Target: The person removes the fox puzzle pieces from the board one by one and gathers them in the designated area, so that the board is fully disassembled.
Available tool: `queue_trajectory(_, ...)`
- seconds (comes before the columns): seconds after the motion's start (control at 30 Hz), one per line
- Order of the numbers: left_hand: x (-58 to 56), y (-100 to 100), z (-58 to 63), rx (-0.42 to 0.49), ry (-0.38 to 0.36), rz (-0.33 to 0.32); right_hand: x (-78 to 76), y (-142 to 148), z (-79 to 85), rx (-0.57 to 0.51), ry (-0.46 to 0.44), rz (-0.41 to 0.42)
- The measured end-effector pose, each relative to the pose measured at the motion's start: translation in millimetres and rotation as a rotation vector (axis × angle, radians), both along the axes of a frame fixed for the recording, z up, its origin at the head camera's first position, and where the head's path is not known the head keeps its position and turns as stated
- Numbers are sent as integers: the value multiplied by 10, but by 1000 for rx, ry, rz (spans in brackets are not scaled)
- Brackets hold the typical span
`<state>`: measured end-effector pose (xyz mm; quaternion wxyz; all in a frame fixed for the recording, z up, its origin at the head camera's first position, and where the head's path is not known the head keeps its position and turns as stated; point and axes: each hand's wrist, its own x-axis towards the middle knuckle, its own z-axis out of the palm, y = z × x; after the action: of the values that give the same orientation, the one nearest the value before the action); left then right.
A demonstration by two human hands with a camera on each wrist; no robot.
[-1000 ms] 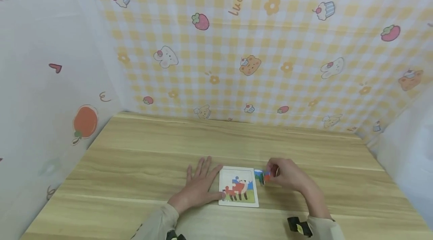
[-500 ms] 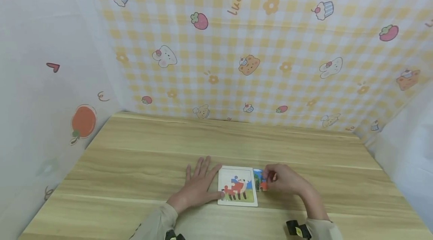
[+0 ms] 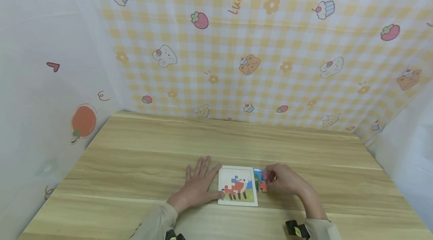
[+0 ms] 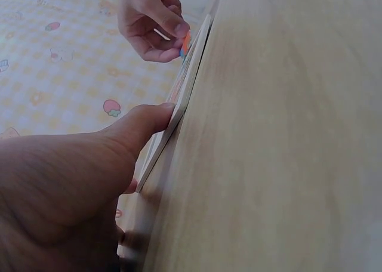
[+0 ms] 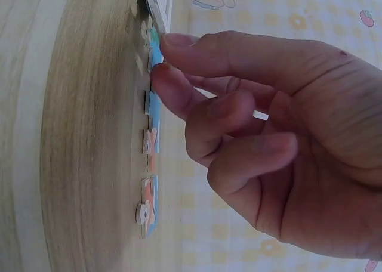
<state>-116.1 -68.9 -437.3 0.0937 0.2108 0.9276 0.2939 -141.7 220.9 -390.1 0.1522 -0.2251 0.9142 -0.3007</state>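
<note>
Surface (image 3: 152, 142) is showing smooth wood grain with a faint sheen. Puzzle board (image 3: 226, 174) is looking like pale, smooth wood, loose pieces (image 5: 149, 206) baring wood-like edges under printed faces. Backdrop (image 3: 220, 44) is hanging as matt, lightly creased cloth; sleeves (image 3: 156, 220) are looking like matt fabric.

Soft, even light fills the head view, the table (image 3: 220, 220) palest on the near side of the board (image 3: 227, 174); right of the board, a faint shadow lies below the right hand (image 3: 284, 180). The left wrist view is hazy, the cloth (image 4: 71, 75) behind the board washed out. In the right wrist view, the right hand is shaded against brighter cloth.
</note>
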Motion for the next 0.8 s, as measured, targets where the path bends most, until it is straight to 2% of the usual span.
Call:
queue_trajectory(0.3, -3, -4, -4, -4, -1, -1, 30, -51, 28, 63, 8, -63)
queue_trajectory(0.57, -7, -5, -13, -6, 5, -1, 3, -51, -7, 74, 42, -27)
queue_trajectory(0.8, -7, -4, -14, -8, 3, -2, 19, -72, -21, 84, 44, -36)
